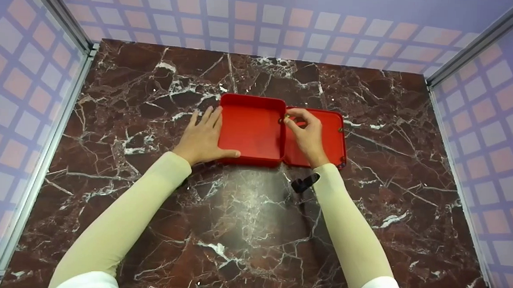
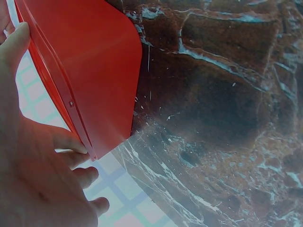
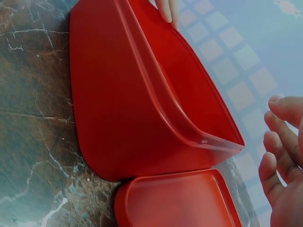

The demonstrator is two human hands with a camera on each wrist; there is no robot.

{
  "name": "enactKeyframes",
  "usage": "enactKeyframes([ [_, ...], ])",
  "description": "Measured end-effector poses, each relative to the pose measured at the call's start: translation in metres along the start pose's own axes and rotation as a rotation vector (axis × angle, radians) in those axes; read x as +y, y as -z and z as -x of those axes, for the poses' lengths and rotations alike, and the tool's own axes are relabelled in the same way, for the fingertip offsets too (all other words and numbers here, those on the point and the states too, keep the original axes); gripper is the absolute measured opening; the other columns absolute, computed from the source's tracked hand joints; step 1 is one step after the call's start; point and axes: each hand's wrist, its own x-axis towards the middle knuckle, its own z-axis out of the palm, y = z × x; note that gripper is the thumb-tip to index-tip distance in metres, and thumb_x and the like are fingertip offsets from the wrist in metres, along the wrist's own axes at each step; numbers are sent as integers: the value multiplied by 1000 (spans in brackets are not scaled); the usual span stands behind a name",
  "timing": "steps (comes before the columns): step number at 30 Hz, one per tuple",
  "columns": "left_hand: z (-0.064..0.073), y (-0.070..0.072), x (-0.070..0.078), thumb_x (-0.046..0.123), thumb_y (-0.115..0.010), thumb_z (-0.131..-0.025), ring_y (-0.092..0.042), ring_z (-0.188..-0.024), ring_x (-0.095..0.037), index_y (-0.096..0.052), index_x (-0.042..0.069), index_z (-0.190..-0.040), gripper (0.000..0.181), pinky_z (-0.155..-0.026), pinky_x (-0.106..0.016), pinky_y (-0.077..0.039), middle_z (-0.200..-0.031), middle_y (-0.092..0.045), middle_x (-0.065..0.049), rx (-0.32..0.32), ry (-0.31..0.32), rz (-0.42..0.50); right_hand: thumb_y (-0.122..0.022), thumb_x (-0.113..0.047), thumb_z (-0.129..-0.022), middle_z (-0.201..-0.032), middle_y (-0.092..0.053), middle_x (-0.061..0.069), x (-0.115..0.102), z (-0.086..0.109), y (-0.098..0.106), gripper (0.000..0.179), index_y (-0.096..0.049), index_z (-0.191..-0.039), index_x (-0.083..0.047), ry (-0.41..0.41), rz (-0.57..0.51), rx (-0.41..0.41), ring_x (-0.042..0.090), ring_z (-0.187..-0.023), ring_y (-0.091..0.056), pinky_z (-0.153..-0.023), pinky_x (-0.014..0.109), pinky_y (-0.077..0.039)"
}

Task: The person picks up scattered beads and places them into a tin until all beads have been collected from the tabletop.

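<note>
An open red box (image 1: pixel 252 128) stands at the middle of the table. Its red lid (image 1: pixel 333 121) lies against the box's right side. My left hand (image 1: pixel 202 137) rests along the box's left side, fingers spread on the wall and thumb over the near rim. Above the lid, beside the box's right wall, my right hand (image 1: pixel 309 135) brings thumb and forefinger together. Between those fingertips shows a small yellowish piece (image 1: pixel 287 116), too small to identify. The right wrist view shows the right hand (image 3: pixel 284 142) with curled fingers; the piece is not visible there.
Small dark and greenish bits (image 1: pixel 342 160) lie along the lid's right edge. A black camera mount (image 1: pixel 305 182) hangs from the right wrist. Dark marbled tabletop (image 1: pixel 244 230) surrounds the box, with checkered panels (image 1: pixel 270 23) at the back and sides.
</note>
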Motion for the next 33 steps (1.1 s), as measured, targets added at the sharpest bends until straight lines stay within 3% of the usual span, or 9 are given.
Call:
enactKeyframes([
  [6,0,1,1,84,-48,-75,-2,-152,-33,-15,1,-154,119,-121,-58,0,-164,-4,-13,-10,-2,-5,-70,0,-85,-99,-68,25,-1,1,-4,21,-69,-105,6,2,6,-3,22,-82,-60,-73,27,-49],
  [13,0,1,1,83,-48,-76,-2,-152,-33,-16,1,-154,117,-121,-58,0,-164,-4,-13,-13,-2,-14,-70,1,-84,-99,-69,26,9,-4,-8,22,-69,-104,8,14,0,-1,30,-83,-60,-71,27,-47],
  [18,0,1,0,84,-47,-76,-1,-152,-33,-16,1,-154,118,-120,-58,1,-164,-4,-13,-15,-4,-7,-72,-3,-85,-97,-70,22,31,-10,-12,24,-70,-107,5,0,7,9,25,-83,-60,-73,28,-48],
  [26,2,1,1,81,-50,-76,-3,-152,-32,-18,0,-154,117,-121,-57,-1,-164,-6,-12,2,-2,-12,-73,-7,-85,-90,-69,6,35,-10,-14,21,-72,-105,-3,-13,14,-2,13,-79,-60,-75,29,-51],
  [30,1,0,1,82,-49,-76,-4,-152,-33,-17,0,-154,118,-121,-57,-1,-164,-7,-12,5,-4,-18,-73,-5,-84,-92,-69,12,34,-9,-16,22,-72,-105,-1,-14,-6,-1,21,-82,-60,-74,27,-50],
  [33,1,0,1,84,-48,-75,-4,-152,-33,-17,0,-154,118,-121,-57,-2,-164,-7,-12,3,-4,-20,-71,-1,-84,-97,-69,22,18,-5,-17,23,-70,-107,6,-12,-23,-17,30,-85,-60,-75,31,-49],
])
